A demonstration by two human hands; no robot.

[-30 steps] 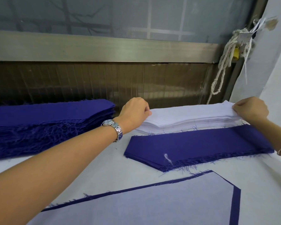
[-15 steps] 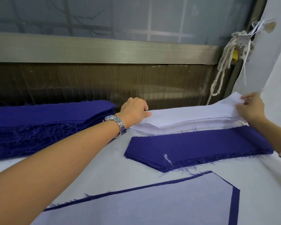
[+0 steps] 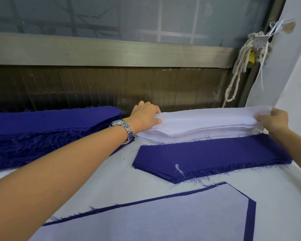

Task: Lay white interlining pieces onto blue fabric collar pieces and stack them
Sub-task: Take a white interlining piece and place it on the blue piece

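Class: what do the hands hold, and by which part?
The top white interlining piece: left hand pinches its left end, right hand its right end.

Two hands [image 3: 144, 117] [image 3: 272, 121], two blue stacks [image 3: 50, 124] [image 3: 215, 157], one white stack [image 3: 207, 125], one watch [image 3: 123, 128].

Upper right we've got a white rope [image 3: 239, 66] hanging beside a yellow padlock [image 3: 251, 57]; a metal sill [image 3: 111, 51] crosses the top.

Bare table [image 3: 111, 180] lies open between the tall blue pile [image 3: 42, 133] at the left edge, the low blue stack [image 3: 215, 157] and the lined piece [image 3: 163, 220] at the near edge. The white stack [image 3: 207, 124] and wall panel [image 3: 94, 87] close the back edge.
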